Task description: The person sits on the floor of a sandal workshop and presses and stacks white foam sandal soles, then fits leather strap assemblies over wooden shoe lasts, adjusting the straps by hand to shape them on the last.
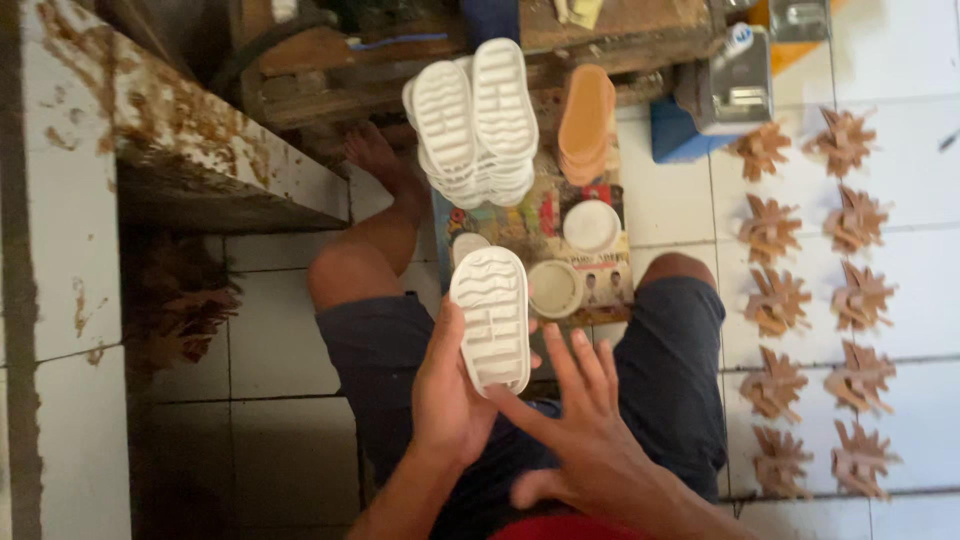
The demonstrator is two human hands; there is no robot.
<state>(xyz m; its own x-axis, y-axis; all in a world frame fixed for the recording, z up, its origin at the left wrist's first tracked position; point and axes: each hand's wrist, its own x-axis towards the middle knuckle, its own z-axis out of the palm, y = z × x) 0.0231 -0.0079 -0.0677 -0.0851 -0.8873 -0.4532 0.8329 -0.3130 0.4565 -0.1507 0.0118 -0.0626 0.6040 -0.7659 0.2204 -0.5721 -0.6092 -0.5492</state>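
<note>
My left hand [450,390] grips a white ribbed shoe sole [492,315], held upright over my lap with its grooved side up. My right hand [585,410] is spread open just to the right of the sole, its fingertips near the sole's lower edge. A stack of white soles [478,120] lies ahead of my knees. Beside it stands a smaller pile of tan soles [585,122]. I sit in dark shorts with my legs apart on the tiled floor.
Round white tubs and lids [590,226] rest on a printed sheet between my knees. Brown star-shaped strap bundles [812,300] lie in two rows on the white tiles at right. A stained tiled ledge [170,130] is at left, a wooden bench [400,50] ahead.
</note>
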